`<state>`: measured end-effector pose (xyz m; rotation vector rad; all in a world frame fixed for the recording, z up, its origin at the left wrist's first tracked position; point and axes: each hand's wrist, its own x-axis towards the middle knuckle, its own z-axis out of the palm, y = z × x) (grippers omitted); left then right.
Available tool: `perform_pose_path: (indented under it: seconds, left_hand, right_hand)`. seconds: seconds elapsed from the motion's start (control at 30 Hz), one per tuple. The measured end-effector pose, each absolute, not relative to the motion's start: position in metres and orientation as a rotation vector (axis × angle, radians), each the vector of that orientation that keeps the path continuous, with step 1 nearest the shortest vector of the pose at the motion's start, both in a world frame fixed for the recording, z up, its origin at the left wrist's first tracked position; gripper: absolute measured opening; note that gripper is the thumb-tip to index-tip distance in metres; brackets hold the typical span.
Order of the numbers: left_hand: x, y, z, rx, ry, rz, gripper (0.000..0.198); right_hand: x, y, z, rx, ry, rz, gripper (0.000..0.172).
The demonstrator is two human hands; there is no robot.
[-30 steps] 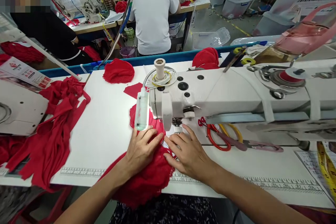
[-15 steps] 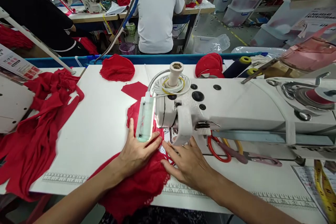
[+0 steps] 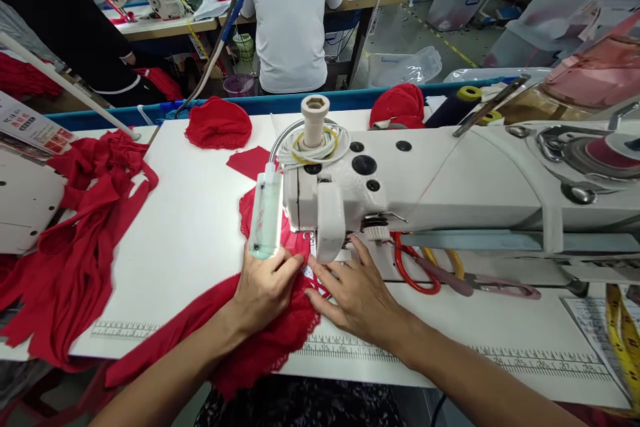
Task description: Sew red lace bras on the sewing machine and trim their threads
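A piece of red lace fabric [image 3: 270, 340] lies on the white table [image 3: 200, 227] under the head of a white sewing machine [image 3: 410, 187]. My left hand [image 3: 265, 283] lies flat on the lace, fingers stretched toward the needle area, just below the machine's small lamp [image 3: 265, 217]. To its right, my right hand [image 3: 357, 290] also presses flat, fingers spread, partly on the lace and partly on the table beside the presser foot. More lace shows behind the lamp. The needle itself is hidden by the machine head.
Red-handled scissors [image 3: 425, 273] lie right of my right hand. A heap of red fabric strips [image 3: 85, 227] covers the table's left side, and red lace bundles [image 3: 217, 123] sit at the back. Two people [image 3: 295, 13] work at tables beyond.
The view has shifted slightly. Both hands have stayed flat on the lace near the needle, and a longer strip of the fabric now trails off the table's front edge to the left.
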<state>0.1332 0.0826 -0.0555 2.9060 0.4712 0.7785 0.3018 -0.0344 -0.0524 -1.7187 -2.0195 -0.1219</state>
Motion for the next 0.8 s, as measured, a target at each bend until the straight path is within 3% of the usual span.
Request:
perform_pose_path:
  seconds: [0.5,0.8]
  left_hand:
    - [0.1369,0.0829,-0.0485,3.13,0.417,0.689,0.028]
    - [0.1381,0.0825,-0.0483,3.121,0.409,0.745,0.024]
  right_hand:
    - [0.3041,-0.0332,-0.0522,-1.72,-1.999,-0.19,0.02]
    - [0.3033,-0.0338,-0.0523,-1.709,-1.985,-0.237,0.019]
